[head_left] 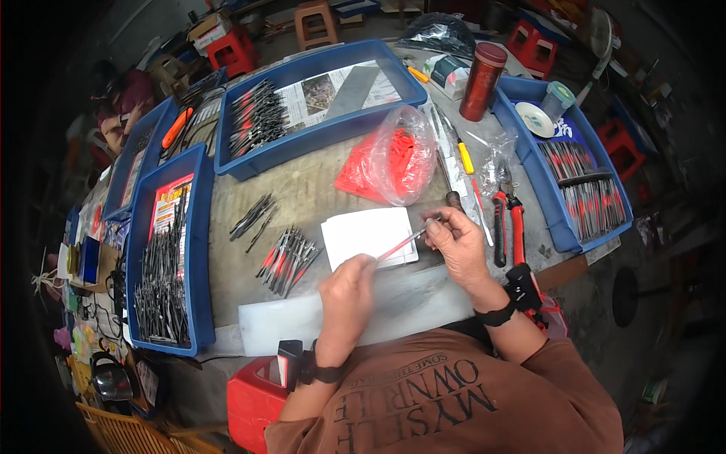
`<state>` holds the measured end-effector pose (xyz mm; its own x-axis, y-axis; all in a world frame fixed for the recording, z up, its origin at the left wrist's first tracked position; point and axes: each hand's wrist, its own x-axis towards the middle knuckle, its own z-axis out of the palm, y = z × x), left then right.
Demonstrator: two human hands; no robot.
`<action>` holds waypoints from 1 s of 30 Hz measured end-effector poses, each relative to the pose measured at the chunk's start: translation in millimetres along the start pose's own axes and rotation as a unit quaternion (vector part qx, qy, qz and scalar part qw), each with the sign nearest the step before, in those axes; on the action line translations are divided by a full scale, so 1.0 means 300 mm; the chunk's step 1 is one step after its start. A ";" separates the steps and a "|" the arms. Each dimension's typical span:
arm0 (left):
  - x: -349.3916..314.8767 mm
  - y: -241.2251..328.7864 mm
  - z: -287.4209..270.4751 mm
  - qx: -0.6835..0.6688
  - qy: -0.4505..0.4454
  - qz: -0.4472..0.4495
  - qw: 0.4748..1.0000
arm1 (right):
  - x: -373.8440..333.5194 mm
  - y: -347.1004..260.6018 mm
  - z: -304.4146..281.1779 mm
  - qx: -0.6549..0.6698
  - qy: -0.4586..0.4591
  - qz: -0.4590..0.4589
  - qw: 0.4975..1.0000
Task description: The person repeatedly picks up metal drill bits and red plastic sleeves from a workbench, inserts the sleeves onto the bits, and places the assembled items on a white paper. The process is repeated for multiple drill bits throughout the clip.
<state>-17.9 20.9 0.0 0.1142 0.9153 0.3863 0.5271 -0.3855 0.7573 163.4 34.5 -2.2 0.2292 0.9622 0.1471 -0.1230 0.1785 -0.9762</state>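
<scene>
My right hand (pixel 458 244) pinches the dark end of a slim red-and-black stick-like piece (pixel 398 247) between thumb and fingertips. At its lower red end is my left hand (pixel 348 293), closed and slightly blurred, with its fingertips partly hidden. The piece slants over a stack of white paper (pixel 355 233) on the table. To the left lies a loose bunch of similar red-and-black pieces (pixel 287 259), and behind it a smaller bunch of dark pieces (pixel 253 216). A clear plastic bag of small red sleeves (pixel 399 155) lies open behind the paper.
Blue trays of thin pieces stand at the left (pixel 198 250), back (pixel 325 135) and right (pixel 529 181). Red-handled pliers (pixel 516 231), a yellow-handled tool (pixel 465 159) and a red flask (pixel 484 82) are right of the bag. Another person (pixel 128 106) sits at far left.
</scene>
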 end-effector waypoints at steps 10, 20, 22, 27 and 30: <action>-0.008 0.042 0.007 -0.158 -0.077 -0.040 0.984 | -0.052 -0.030 0.056 0.081 -0.081 0.059 0.992; -0.039 0.084 0.018 -0.042 0.039 0.058 0.997 | -0.078 -0.026 0.090 0.111 -0.065 0.049 0.991; -0.033 0.082 0.019 -0.057 0.047 0.062 0.995 | -0.083 -0.032 0.095 0.086 -0.057 0.032 0.994; -0.037 0.083 0.027 -0.086 0.051 0.041 0.994 | -0.090 -0.040 0.099 0.049 -0.057 0.011 0.997; -0.044 0.084 0.030 -0.039 0.059 0.076 0.995 | -0.088 -0.035 0.100 0.074 -0.055 0.009 0.996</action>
<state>1.4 0.3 9.3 0.0858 0.8278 0.5544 0.4432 -0.5301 0.7229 129.6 13.5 9.1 0.1200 0.9807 0.1541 -0.2694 0.1816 -0.9458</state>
